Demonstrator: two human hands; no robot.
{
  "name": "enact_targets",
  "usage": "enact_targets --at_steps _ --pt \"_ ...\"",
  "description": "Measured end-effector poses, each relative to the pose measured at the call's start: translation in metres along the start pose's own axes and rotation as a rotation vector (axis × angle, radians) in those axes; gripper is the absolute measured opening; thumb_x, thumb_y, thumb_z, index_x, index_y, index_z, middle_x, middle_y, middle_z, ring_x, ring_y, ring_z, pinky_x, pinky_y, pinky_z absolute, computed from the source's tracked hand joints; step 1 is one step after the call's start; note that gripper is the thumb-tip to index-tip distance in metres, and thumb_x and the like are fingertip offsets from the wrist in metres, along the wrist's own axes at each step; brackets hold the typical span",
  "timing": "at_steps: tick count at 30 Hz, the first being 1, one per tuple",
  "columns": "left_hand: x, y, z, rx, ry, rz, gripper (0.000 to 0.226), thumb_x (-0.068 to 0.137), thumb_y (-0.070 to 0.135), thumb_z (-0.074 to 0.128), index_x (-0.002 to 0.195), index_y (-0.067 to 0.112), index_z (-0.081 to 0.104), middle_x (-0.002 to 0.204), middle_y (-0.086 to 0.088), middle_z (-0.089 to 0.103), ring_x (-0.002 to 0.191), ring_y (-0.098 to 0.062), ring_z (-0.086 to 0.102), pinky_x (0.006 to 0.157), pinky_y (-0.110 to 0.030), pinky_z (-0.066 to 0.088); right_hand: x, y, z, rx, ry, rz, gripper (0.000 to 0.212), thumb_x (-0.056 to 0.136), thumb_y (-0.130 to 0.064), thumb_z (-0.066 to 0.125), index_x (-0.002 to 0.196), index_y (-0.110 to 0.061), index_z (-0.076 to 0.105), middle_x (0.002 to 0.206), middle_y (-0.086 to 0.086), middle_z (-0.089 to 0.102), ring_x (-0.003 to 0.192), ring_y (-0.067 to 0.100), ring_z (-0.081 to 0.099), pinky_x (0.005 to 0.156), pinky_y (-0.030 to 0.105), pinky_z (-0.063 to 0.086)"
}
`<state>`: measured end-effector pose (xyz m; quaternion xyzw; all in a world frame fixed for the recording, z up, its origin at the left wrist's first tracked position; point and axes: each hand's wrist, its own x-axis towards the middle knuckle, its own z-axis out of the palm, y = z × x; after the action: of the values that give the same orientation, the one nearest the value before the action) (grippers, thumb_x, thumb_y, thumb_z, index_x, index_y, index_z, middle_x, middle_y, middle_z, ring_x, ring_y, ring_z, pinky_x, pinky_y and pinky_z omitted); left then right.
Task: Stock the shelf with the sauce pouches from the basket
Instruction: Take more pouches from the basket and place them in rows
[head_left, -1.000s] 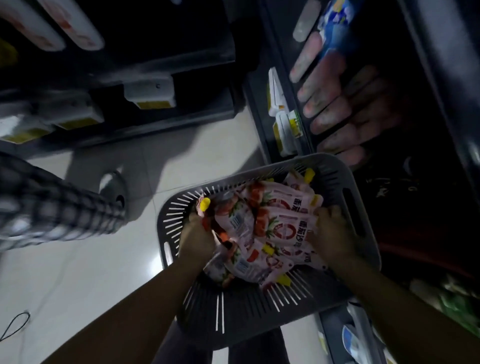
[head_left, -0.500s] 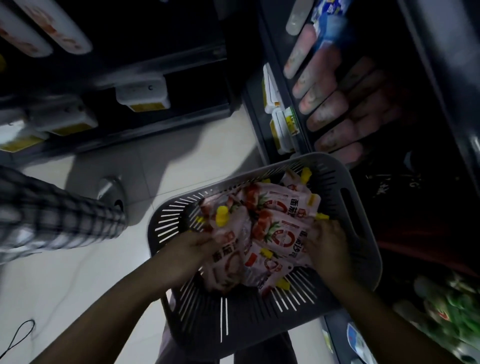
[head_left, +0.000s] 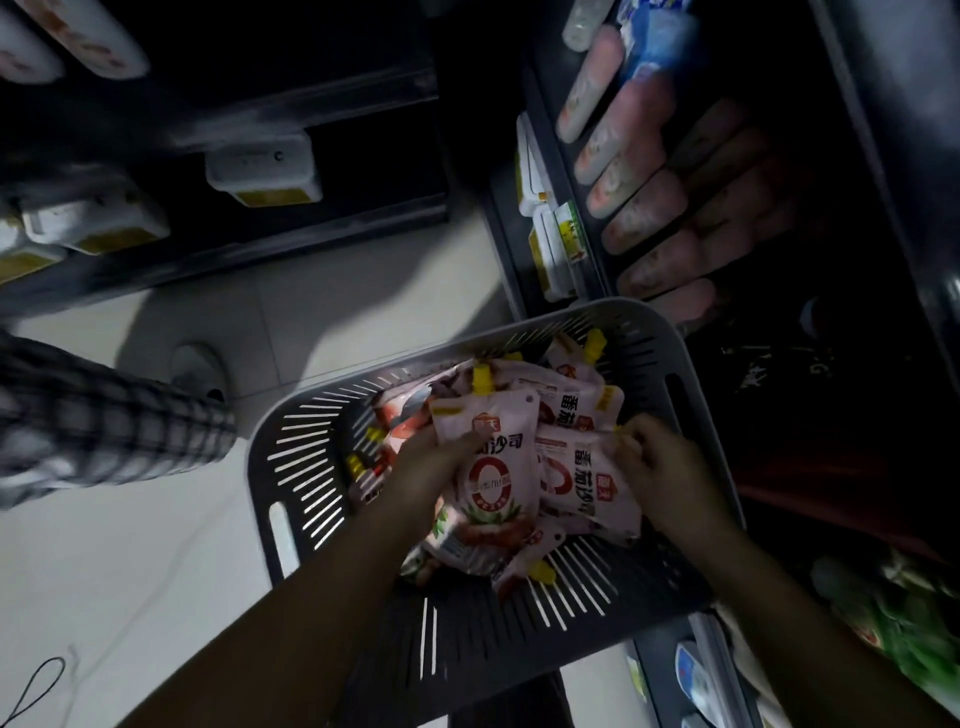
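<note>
Dim aisle; left hand (head_left: 415, 475) grips sauce pouch (head_left: 491, 467) over basket (head_left: 306, 457)

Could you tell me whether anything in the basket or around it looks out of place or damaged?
Nothing stands out: the sauce pouches lie jumbled in the grey basket, none visibly torn or leaking, and both hands are gathering them.
</note>
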<state>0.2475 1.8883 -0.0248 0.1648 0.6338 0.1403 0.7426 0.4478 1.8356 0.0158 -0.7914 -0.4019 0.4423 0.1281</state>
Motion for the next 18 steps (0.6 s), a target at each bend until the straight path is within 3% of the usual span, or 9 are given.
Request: enact_targets --at_steps 2,4,6,8,10,12,15,18 --pt "-0.001 -0.009 -0.004 0.058 -0.043 0.013 0.025 0.082 0.011 0.066 0.107 0.006 0.065 0.103 -0.012 0.072 0.091 -0.023 0.07 0.071 -0.031 0.058 0.002 -0.016 -0.017 -0.237 -0.033 -0.174 0.017 0.092 -0.018 0.055 0.077 -0.021 0.049 0.067 -0.013 0.054 0.064 0.002 0.053 0.054 0.02 0.039" --pt "0.001 -0.016 -0.009 0.112 -0.064 0.012 0.019 0.083 0.009 0.064 0.102 0.005 0.066 0.102 -0.012 0.072 0.083 -0.019 0.071 0.064 -0.026 0.058 0.013 -0.032 -0.034 -0.444 -0.194 -0.267 0.018 0.091 -0.018 0.054 0.073 -0.022 0.051 0.075 -0.004 0.06 0.074 0.014 0.06 0.064 0.029 0.047" --pt "0.002 -0.02 -0.011 0.108 -0.032 -0.001 0.016 0.084 0.008 0.063 0.099 0.004 0.066 0.1 -0.012 0.071 0.078 -0.018 0.071 0.059 -0.024 0.058 0.028 -0.046 -0.04 -0.645 -0.419 -0.262 0.036 0.091 -0.015 0.052 0.06 -0.029 0.04 0.073 -0.003 0.052 0.076 0.017 0.054 0.065 0.03 0.042" --pt "0.004 -0.024 -0.012 0.089 0.017 -0.002 0.012 0.084 0.008 0.063 0.096 0.004 0.067 0.097 -0.011 0.071 0.078 -0.019 0.069 0.058 -0.024 0.058 0.042 -0.05 -0.034 -0.711 -0.562 -0.172 0.039 0.09 -0.015 0.053 0.057 -0.029 0.039 0.07 -0.004 0.046 0.076 0.016 0.049 0.061 0.027 0.037" --pt "0.004 -0.027 -0.012 0.096 0.051 0.007 0.006 0.084 0.009 0.064 0.089 0.01 0.067 0.094 -0.01 0.071 0.082 -0.021 0.069 0.066 -0.029 0.059 0.052 -0.045 -0.025 -0.559 -0.588 -0.038 0.029 0.086 -0.019 0.06 0.059 -0.017 0.051 0.07 -0.001 0.049 0.074 0.016 0.05 0.059 0.025 0.037" --pt "0.003 -0.029 -0.01 0.083 0.066 0.007 0.005 0.084 0.011 0.064 0.087 0.013 0.068 0.095 -0.011 0.072 0.085 -0.023 0.069 0.074 -0.035 0.058 0.055 -0.038 -0.021 -0.105 -0.426 0.157 0.02 0.084 -0.024 0.065 0.074 -0.008 0.067 0.079 0.006 0.063 0.079 0.02 0.06 0.068 0.028 0.045" --pt "0.0 -0.033 -0.007 -0.01 0.066 -0.069 0.011 0.086 0.01 0.062 0.096 0.009 0.066 0.088 -0.006 0.073 0.079 -0.019 0.069 0.063 -0.03 0.055 0.043 -0.033 -0.024 0.549 -0.207 0.384 0.027 0.086 -0.04 0.06 0.092 -0.017 0.072 0.096 0.006 0.072 0.09 0.022 0.066 0.077 0.034 0.052" --pt "-0.002 -0.034 -0.005 -0.04 -0.008 -0.168 0.022 0.082 0.008 0.065 0.103 0.01 0.063 0.095 -0.008 0.072 0.088 -0.024 0.067 0.075 -0.037 0.054 0.015 -0.02 -0.019 0.61 -0.101 0.371 0.02 0.091 -0.038 0.053 0.097 -0.025 0.066 0.094 -0.004 0.069 0.086 0.014 0.063 0.066 0.029 0.046"
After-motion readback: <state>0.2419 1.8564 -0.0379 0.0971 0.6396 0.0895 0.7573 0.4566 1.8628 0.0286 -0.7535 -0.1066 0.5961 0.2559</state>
